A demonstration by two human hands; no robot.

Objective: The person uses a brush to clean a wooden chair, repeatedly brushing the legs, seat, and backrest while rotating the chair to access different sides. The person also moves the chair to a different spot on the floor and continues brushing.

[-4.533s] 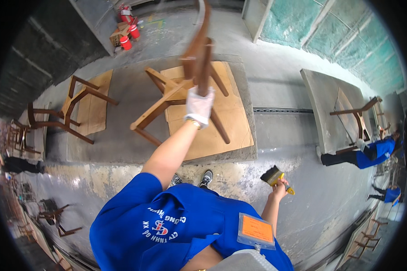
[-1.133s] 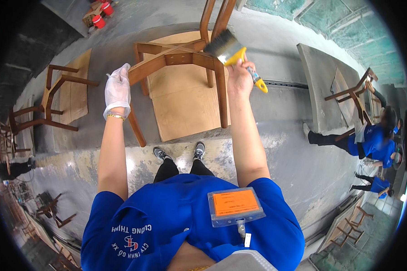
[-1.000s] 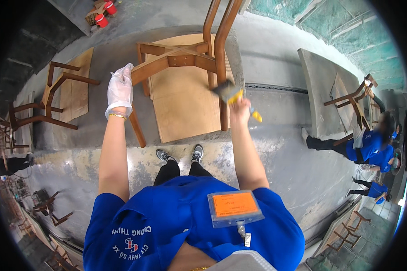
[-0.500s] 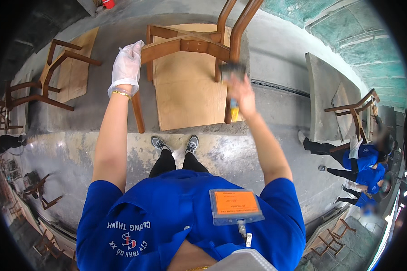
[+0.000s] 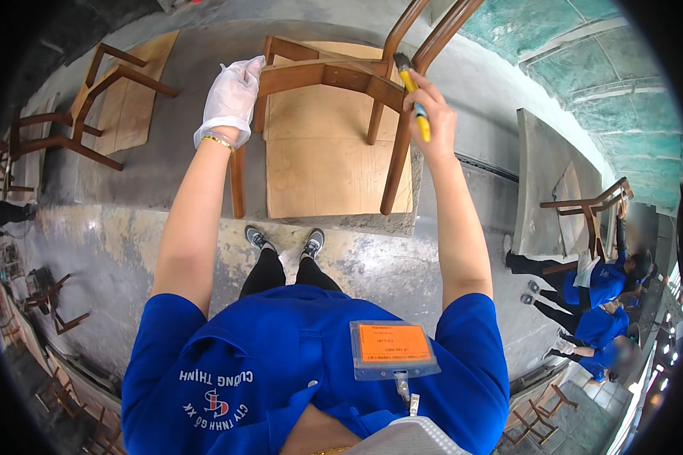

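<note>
A brown wooden chair frame (image 5: pixel 347 76) stands before me on a board, its legs pointing down and two long curved posts rising at the far right. My left hand (image 5: pixel 233 95), in a thin white glove, is closed round the frame's front left corner. Bare and ungloved, my right hand (image 5: pixel 434 117) grips a paintbrush (image 5: pixel 419 106) with a yellow and blue handle. The dark bristles are up against or very near the posts at the frame's right; I cannot tell if they touch.
A sheet of tan cardboard (image 5: pixel 334 174) lies under the frame on a grey platform. Another chair frame (image 5: pixel 91 114) stands at the left. To the right, co-workers in blue shirts (image 5: pixel 605 282) are beside one more frame (image 5: pixel 588 201). Green-tinted panels (image 5: pixel 561 61) line the far right.
My right hand has lifted the brush from the frame's right leg up and away to the base of the posts. The frame appears shifted slightly right in view; my left hand keeps its hold.
</note>
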